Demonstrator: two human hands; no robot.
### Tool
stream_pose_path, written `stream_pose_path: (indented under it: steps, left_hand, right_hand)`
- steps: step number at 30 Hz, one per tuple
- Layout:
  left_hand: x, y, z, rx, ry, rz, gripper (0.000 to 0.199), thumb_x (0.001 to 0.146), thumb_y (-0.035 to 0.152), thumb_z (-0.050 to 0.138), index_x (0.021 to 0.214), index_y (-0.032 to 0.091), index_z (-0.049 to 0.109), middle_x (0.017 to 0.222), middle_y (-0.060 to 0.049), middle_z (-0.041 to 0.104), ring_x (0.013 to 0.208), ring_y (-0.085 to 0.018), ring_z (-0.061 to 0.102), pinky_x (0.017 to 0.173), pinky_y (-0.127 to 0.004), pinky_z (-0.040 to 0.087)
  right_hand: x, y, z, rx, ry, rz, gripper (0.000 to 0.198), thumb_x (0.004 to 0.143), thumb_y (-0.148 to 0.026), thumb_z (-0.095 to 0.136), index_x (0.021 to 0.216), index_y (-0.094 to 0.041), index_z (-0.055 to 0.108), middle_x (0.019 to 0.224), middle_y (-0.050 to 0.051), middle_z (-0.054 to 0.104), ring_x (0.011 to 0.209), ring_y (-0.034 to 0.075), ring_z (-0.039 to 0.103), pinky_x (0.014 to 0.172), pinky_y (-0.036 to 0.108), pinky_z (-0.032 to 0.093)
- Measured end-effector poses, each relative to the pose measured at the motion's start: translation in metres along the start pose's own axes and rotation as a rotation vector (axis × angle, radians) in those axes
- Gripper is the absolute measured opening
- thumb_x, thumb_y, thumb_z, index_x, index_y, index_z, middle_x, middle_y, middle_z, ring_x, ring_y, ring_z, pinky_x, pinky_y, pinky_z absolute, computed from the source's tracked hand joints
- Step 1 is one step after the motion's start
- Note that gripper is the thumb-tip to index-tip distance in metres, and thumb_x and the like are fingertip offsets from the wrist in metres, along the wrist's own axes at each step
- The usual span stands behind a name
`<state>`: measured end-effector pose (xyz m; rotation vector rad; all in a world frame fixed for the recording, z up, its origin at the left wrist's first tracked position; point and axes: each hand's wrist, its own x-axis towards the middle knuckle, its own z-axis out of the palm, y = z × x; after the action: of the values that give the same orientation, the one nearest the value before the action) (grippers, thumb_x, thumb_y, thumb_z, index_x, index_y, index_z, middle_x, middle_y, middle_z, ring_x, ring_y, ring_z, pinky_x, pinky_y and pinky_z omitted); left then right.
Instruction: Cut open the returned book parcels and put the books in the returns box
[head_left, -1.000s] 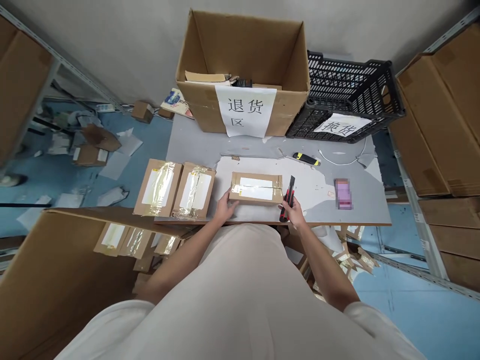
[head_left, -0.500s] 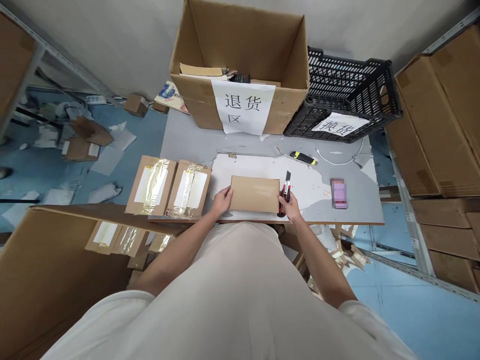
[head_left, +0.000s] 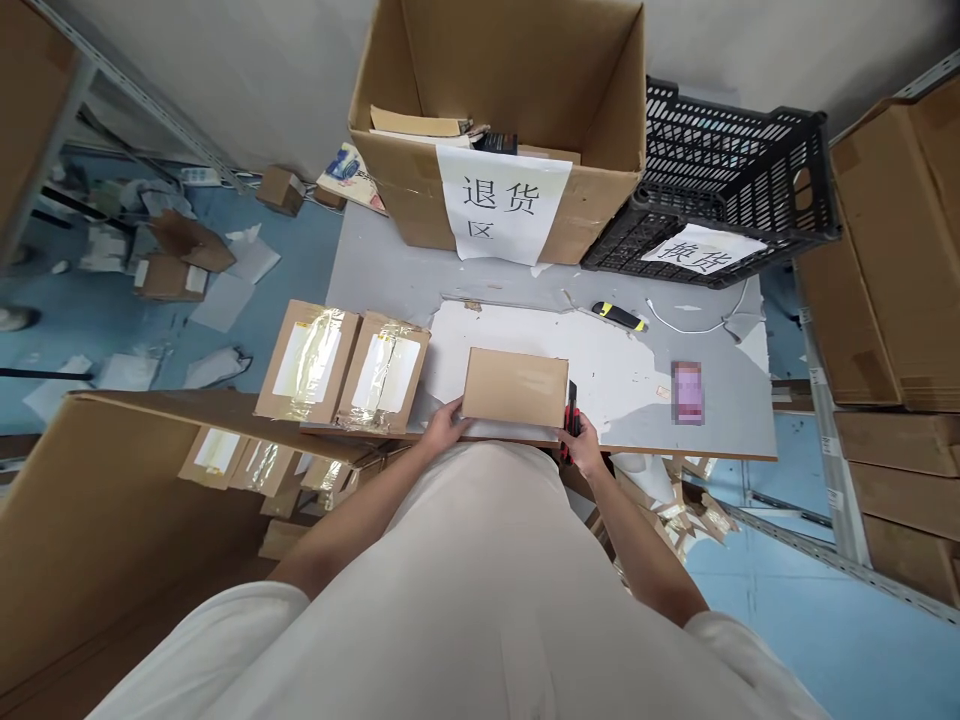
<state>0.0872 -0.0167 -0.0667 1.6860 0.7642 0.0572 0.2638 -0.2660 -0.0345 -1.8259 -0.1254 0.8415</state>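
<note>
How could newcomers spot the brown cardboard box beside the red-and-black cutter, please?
Find the big open cardboard carton on the grey table. At the table's front edge, the rectangular brown cardboard box has an unlabelled top, unlike the two taped, labelled cardboard boxes at left.

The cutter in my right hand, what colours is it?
Red and black; the cutter shows best in the head view.

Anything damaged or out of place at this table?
Yes. The grey tabletop has a ragged-edged white patch beside and behind the plain carton, as if its covering tore away. Loose papers lie scattered on the floor to the person's left, looking discarded.
</note>
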Motion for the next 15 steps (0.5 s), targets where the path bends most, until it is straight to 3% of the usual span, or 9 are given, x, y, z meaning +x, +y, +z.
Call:
stream_pose_path:
  steps: [5,10,13,15]
  left_hand:
    - [0.001,0.033,-0.010,0.124,0.052,0.081,0.043,0.082,0.045,0.056,0.111,0.015,0.065,0.092,-0.008,0.064,0.086,-0.019,0.062,0.081,-0.034,0.052]
    - [0.021,0.069,-0.015,0.283,0.198,0.118,0.042,0.075,0.046,0.066,0.107,0.018,0.066,0.078,-0.002,0.051,0.075,-0.017,0.057,0.072,-0.031,0.051]
    - [0.036,0.081,-0.011,0.360,0.227,0.113,0.045,0.074,0.045,0.068,0.109,0.016,0.064,0.081,-0.003,0.052,0.075,-0.018,0.058,0.073,-0.033,0.052]
    - [0.042,0.087,-0.005,0.404,0.307,0.205,0.059,0.074,0.044,0.069,0.122,0.014,0.056,0.098,-0.009,0.056,0.089,-0.022,0.060,0.080,-0.037,0.052]
  right_hand:
    - [0.009,-0.032,-0.002,0.068,0.159,-0.074,0.037,0.065,-0.044,0.071,0.086,-0.018,0.055,0.060,-0.007,0.051,0.055,0.010,0.046,0.055,0.024,0.040]
    - [0.037,-0.074,-0.005,-0.136,0.264,-0.117,0.036,0.070,-0.051,0.067,0.077,-0.019,0.055,0.058,-0.007,0.048,0.052,0.011,0.045,0.054,0.025,0.040]
    - [0.060,-0.091,-0.001,-0.365,0.334,-0.115,0.037,0.072,-0.056,0.062,0.073,-0.020,0.055,0.057,-0.004,0.051,0.055,0.014,0.049,0.057,0.026,0.041]
    - [0.074,-0.100,0.002,-0.485,0.372,-0.135,0.038,0.076,-0.058,0.057,0.077,-0.020,0.057,0.062,-0.001,0.057,0.061,0.017,0.053,0.062,0.028,0.042]
